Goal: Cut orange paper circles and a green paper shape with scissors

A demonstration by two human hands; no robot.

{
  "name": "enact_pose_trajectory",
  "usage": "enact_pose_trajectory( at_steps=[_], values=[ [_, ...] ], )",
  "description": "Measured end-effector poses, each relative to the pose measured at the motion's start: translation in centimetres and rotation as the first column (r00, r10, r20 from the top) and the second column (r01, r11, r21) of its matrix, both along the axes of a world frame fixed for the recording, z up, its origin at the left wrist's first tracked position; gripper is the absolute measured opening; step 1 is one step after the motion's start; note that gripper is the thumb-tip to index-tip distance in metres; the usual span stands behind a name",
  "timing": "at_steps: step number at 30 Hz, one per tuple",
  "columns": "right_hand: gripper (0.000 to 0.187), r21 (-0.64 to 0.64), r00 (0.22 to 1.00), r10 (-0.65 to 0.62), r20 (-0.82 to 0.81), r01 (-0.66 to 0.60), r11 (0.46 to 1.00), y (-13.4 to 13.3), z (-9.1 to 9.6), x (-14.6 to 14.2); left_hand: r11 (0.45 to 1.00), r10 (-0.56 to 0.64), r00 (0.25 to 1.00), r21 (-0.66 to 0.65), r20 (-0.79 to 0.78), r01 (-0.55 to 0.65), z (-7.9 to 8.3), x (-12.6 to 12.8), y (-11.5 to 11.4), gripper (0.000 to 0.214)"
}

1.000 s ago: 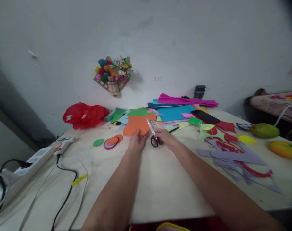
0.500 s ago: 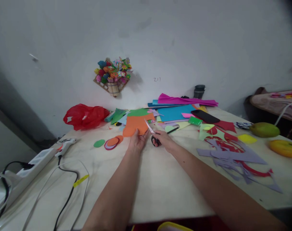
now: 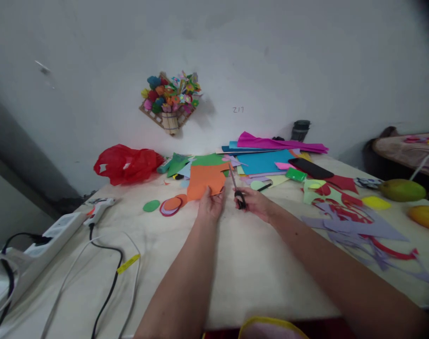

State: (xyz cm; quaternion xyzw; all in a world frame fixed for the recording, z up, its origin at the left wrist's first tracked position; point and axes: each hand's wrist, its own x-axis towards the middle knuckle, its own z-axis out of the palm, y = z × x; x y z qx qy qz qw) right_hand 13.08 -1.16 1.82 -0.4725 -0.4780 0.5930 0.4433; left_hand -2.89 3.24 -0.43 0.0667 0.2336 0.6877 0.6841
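My left hand grips the lower edge of an orange sheet of paper, thumb on top. The sheet's right side has a cut, uneven edge. In my right hand is a pair of scissors with black handles, fingers closed round the loops. Its blades point away from me, just right of the orange paper and apart from it. Left of my left hand lie a green paper circle and a small stack of orange, purple and red circles.
Coloured sheets, among them a blue one, lie along the back by the wall. A black phone, purple scraps and mangoes are on the right. A red plastic bag and a power strip with cables occupy the left.
The scissors have moved right, off the orange paper's edge, and their blades now point more straight ahead. My left hand still holds the sheet. The whole view has shifted slightly.
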Motion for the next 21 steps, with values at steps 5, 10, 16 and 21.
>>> enact_pose_trajectory(
  at_steps=[5,10,16,21],
  values=[
    [0.017,-0.042,0.998,0.003,0.061,0.0,0.999,-0.3,0.1,-0.3,1.0,-0.002,0.998,-0.008,0.056,0.002,0.0,-0.4,0.6,0.046],
    [0.026,-0.081,0.994,0.029,0.102,-0.021,0.996,-0.5,0.5,-0.3,1.0,0.02,0.999,-0.022,0.05,-0.019,0.5,0.1,0.4,0.041],
    [0.028,-0.075,0.989,0.036,0.143,-0.025,0.997,-1.1,0.8,-1.0,1.0,0.022,1.0,-0.013,0.009,-0.022,0.6,0.7,-0.1,0.042],
    [0.035,-0.051,0.994,0.034,0.102,-0.029,0.998,-1.2,0.5,-1.7,1.0,-0.015,1.0,0.018,-0.016,0.015,1.0,1.6,-0.9,0.046]
  ],
)
